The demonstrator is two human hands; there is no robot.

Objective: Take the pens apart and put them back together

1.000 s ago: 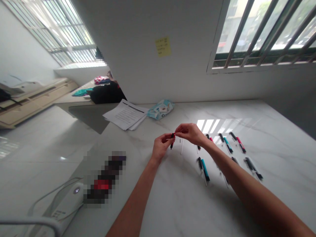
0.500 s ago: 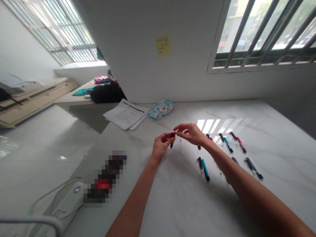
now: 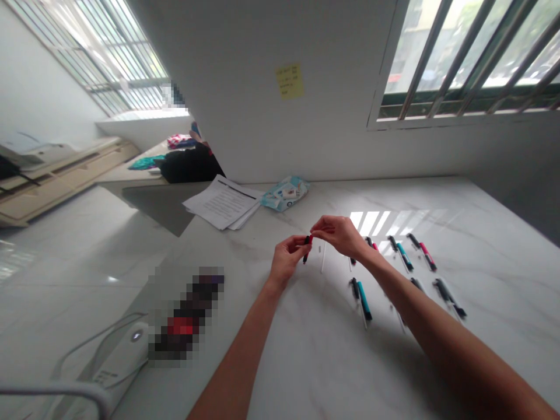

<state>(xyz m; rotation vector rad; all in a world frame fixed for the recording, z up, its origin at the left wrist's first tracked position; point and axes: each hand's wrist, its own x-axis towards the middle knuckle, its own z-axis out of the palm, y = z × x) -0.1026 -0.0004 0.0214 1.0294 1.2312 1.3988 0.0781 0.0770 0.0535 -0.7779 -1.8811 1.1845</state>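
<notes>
Head view: left hand (image 3: 286,256) grips a red-and-black pen part (image 3: 305,258) between thumb and fingers, held roughly upright above the white marble table (image 3: 315,356). Right hand (image 3: 339,233) at its top end, thumb and fingertips drawn together there; too small to tell if they pinch the part or only touch it. Thin white rod (image 3: 323,259) lies just right of the held part, below the right hand, small grey bit (image 3: 319,249) beside it. More pen pieces to the right, laid out in two rough rows: teal barrel (image 3: 364,300) with black cap (image 3: 354,288) near front, second teal barrel (image 3: 405,257) and red barrel (image 3: 427,256) farther back; some hidden by right forearm. Printed papers (image 3: 221,202) and blue pack (image 3: 285,193) near the wall, beyond both hands.
</notes>
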